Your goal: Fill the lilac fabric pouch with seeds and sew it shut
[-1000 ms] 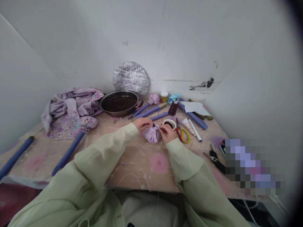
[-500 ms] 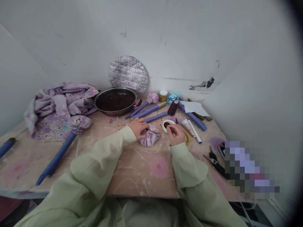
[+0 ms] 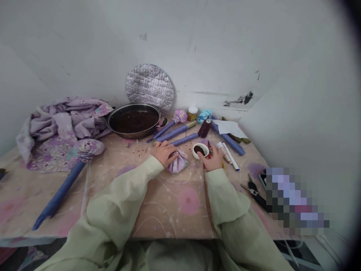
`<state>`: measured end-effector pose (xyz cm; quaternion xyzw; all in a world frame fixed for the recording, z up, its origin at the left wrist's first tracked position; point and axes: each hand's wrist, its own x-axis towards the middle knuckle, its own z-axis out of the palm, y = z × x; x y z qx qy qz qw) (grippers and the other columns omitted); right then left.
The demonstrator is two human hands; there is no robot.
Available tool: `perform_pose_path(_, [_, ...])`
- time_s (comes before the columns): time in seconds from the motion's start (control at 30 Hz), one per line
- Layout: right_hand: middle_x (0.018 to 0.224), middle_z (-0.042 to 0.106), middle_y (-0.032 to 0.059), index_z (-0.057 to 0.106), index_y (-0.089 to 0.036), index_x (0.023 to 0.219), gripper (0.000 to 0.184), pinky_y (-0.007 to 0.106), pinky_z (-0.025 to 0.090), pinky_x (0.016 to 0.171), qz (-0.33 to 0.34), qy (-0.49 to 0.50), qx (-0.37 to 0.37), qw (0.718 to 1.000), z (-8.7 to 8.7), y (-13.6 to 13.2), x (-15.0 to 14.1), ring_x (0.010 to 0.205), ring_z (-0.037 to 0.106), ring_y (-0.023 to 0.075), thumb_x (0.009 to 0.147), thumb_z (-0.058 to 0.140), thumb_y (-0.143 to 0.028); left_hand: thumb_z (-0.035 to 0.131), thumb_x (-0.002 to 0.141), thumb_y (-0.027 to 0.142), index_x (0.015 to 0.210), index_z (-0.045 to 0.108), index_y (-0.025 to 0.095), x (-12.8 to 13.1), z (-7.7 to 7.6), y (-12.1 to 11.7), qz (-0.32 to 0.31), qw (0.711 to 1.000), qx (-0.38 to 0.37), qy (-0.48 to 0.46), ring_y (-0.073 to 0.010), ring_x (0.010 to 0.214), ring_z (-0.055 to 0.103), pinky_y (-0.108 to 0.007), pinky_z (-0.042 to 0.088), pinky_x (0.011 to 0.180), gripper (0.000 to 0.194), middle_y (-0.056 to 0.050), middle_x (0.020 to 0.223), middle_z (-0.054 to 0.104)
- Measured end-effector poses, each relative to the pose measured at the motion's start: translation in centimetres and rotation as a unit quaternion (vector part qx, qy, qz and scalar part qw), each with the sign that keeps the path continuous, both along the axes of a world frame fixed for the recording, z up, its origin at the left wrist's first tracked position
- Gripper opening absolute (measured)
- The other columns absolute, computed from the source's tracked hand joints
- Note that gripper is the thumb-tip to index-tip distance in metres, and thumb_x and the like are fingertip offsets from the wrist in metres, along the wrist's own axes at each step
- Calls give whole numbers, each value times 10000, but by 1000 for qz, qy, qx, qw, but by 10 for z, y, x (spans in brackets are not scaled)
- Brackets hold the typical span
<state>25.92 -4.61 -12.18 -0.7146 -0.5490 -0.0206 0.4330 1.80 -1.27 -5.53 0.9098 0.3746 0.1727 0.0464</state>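
Observation:
My left hand (image 3: 166, 152) is closed on the edge of a gathered round of lilac cloth (image 3: 179, 163) lying on the table; its fingertips are partly hidden. To the right, my right hand (image 3: 214, 160) has its thumb and fingers spread in a V. The thumb overlaps the near rim of a small white bowl (image 3: 194, 153) holding dark grains, while the fingers are just right of the bowl. Something red and yellow shows partly from under this hand, too covered to name. A dark thread cone (image 3: 204, 129) leans behind the bowl.
A wide dark pan (image 3: 134, 119) stands behind my left hand, with a silver quilted disc (image 3: 150, 88) against the wall. Floral cloth (image 3: 62, 128) and a cloth-headed blue stick (image 3: 63, 192) lie left. Marker pens (image 3: 231, 156), blue-wrapped rods (image 3: 229, 139) and pliers (image 3: 256, 194) lie right.
My right hand has gone from a pinch over the bowl to spread fingers at its right side, uncovering more grains. My left hand stays on the cloth. The view has shifted slightly.

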Motion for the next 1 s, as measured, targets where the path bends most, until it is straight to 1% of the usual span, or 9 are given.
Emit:
perform_pose_path(0.07, [1013,546,142,532,-161,1167,803,489,372,884,-14,-43,-57,997,-6,2,0,997,487,316,533,655,-637,390,915,415,910,613,186,-1,-1,0,0,1000,6,-23,-203,888,451,-361,230,763,319,-36,984,656])
perform_pose_path(0.13, [1024,535,130,501,-191,1209,867,488,349,891,-22,-72,-94,993,-11,4,-1,1006,480,321,500,648,-668,392,915,417,923,613,188,-1,-3,2,-15,999,8,-32,-208,910,441,-360,226,764,318,-38,992,653])
perform_pose_path(0.3, [981,572,109,534,-185,1111,747,438,364,843,-14,-82,-96,992,-17,9,-2,964,501,295,520,634,-630,422,902,411,901,615,200,-6,-9,9,-120,992,-37,1,-200,900,432,-346,223,750,287,-34,974,640])
perform_pose_path(0.4, [969,593,111,539,-158,1034,690,437,366,852,-5,-85,-62,994,-16,10,-1,933,520,281,515,643,-599,454,887,393,865,605,191,-10,-8,11,-140,989,-52,12,-193,906,430,-340,221,760,253,-28,956,630])
perform_pose_path(0.67, [946,588,101,506,-166,1009,669,466,370,868,3,-69,34,997,-9,7,-4,935,530,288,493,668,-559,422,901,412,914,620,227,-11,4,6,-133,990,-38,38,-177,867,443,-328,226,746,272,-18,915,630])
perform_pose_path(0.77, [967,595,110,501,-166,1025,700,487,387,877,43,-40,47,997,-11,5,-3,944,543,297,480,689,-564,463,877,414,885,636,226,-11,6,6,-135,989,-45,39,-185,857,462,-330,240,760,256,-23,891,647])
perform_pose_path(0.83, [981,599,106,478,-181,1058,715,466,433,838,83,20,43,995,-11,4,-4,910,570,280,492,698,-559,463,870,415,866,647,217,-12,8,8,-135,989,-51,22,-188,863,483,-331,257,773,270,-31,895,656])
perform_pose_path(0.9, [974,605,89,450,-205,1080,724,434,474,777,114,81,21,990,-8,2,-7,856,596,257,496,713,-542,435,879,388,857,652,201,-14,11,10,-110,993,-48,-8,-183,863,508,-322,282,774,288,-42,910,659])
perform_pose_path(1.0, [957,608,74,435,-212,1062,730,422,493,747,146,106,-12,984,6,0,-14,833,609,248,469,747,-502,445,856,335,799,648,156,-17,15,13,-16,997,-55,-42,-158,763,535,-284,325,703,276,-57,829,652])
